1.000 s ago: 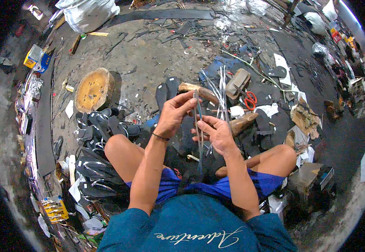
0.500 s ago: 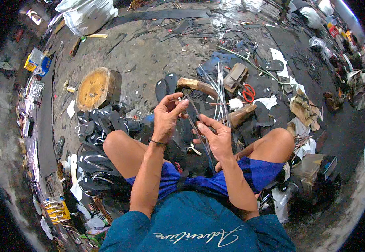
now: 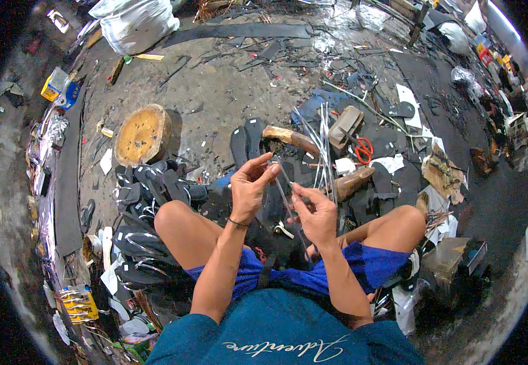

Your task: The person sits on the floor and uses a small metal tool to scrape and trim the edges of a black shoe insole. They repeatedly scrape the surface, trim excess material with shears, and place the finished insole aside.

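In front of my lap, both hands are raised and hold a thin, narrow strip point(image 3: 283, 173) that looks grey and partly see-through. My left hand point(image 3: 250, 190) pinches its upper end between thumb and fingertips. Just lower and to the right, my right hand point(image 3: 317, 212) pinches the same strip, whose lower length hangs toward my lap. Beyond the right hand stands a bundle of long white strips point(image 3: 324, 149). Dark flat soles point(image 3: 239, 146) lie past my left hand, beside a wooden piece like a handle point(image 3: 289, 137).
A round wooden block point(image 3: 142, 135) sits at the far left, with black sandals point(image 3: 145, 234) heaped near my left knee. Orange-handled scissors point(image 3: 363, 150) and a grey-brown block point(image 3: 345, 126) lie to the right. A white sack point(image 3: 133, 27) stands at the back.
The view has shifted a little, so the floor things sit slightly lower. Both hands keep pinching the strip; the right fingertips have come nearer to the left hand.
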